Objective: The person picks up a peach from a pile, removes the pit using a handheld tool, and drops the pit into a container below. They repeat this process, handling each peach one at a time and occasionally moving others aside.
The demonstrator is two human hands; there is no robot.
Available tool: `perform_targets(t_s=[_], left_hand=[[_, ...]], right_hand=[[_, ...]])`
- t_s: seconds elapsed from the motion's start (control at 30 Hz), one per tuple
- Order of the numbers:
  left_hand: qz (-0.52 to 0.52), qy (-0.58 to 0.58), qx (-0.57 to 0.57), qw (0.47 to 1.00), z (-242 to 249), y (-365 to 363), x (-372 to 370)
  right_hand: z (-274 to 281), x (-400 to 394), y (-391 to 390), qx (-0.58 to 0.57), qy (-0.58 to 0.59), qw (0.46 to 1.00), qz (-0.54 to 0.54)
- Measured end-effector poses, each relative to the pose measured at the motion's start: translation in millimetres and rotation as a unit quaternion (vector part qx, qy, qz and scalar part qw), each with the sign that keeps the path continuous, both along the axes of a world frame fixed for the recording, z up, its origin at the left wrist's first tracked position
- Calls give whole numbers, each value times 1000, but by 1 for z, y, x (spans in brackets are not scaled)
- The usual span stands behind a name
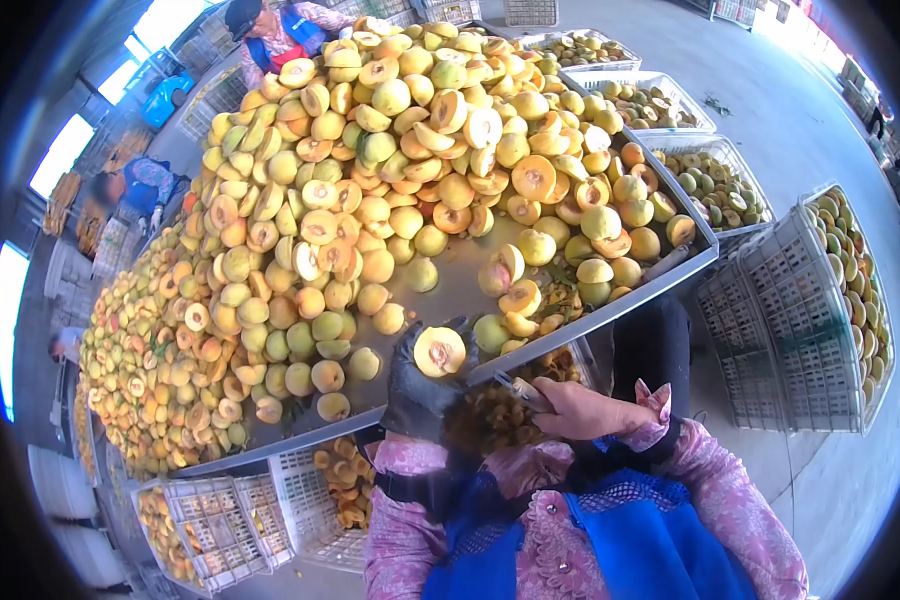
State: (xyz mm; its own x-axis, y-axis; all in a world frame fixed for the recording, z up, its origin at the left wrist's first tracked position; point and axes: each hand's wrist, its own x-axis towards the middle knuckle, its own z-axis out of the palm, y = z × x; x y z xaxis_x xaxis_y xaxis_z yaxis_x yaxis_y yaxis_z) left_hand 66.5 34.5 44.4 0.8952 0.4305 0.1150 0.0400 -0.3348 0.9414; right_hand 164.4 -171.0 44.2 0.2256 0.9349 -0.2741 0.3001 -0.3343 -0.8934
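A halved peach-like fruit [439, 352], cut face up with a brown centre, rests in my left hand [418, 385], which wears a dark glove at the table's front edge. My bare right hand [580, 410] is closed around the handle of a small metal tool [523, 391], its tip pointing left towards the fruit. A large heap of whole and halved yellow fruit [370, 170] covers much of the metal table [460, 270]. Below my hands, a crate [585, 365] holds fruit pieces, partly blurred.
Stacked crates of fruit [800, 330] stand at the right, and more crates [735, 150] line the table's right side. Others [235, 520] stand below its front edge. One person [285, 35] is behind the heap, another [145, 190] at the left. The raised metal rim [610, 312] runs before me.
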Motion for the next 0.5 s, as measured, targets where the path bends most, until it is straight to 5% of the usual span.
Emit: perform_targets(t_s=[0.03, 0.1, 0.13, 0.17, 0.23, 0.3, 0.37, 0.5], left_hand=[[3, 0, 1, 1000, 3, -5, -4], [52, -25, -369, 928, 8, -15, -10], [50, -15, -223, 974, 10, -21, -13], [51, -16, -224, 973, 3, -20, -15], [59, 5, -441, 896, -9, -18, -17], [62, 0, -418, 907, -10, -26, -21], [8, 10, -120, 993, -6, -33, -25], [54, -34, -330, 942, -8, -44, -20]], right_hand=[[2, -2, 3, 28, 4, 1000, -1], [5, -6, 8, 40, -7, 999, -2], [6, -7, 10, 52, -17, 998, -6], [6, -8, 10, 51, -18, 999, -5], [6, -10, 12, 47, -47, 998, 3], [6, -12, 13, 57, -53, 997, -6], [6, -14, 14, 66, -59, 996, -16], [0, -18, 17, 71, -16, 997, -34]])
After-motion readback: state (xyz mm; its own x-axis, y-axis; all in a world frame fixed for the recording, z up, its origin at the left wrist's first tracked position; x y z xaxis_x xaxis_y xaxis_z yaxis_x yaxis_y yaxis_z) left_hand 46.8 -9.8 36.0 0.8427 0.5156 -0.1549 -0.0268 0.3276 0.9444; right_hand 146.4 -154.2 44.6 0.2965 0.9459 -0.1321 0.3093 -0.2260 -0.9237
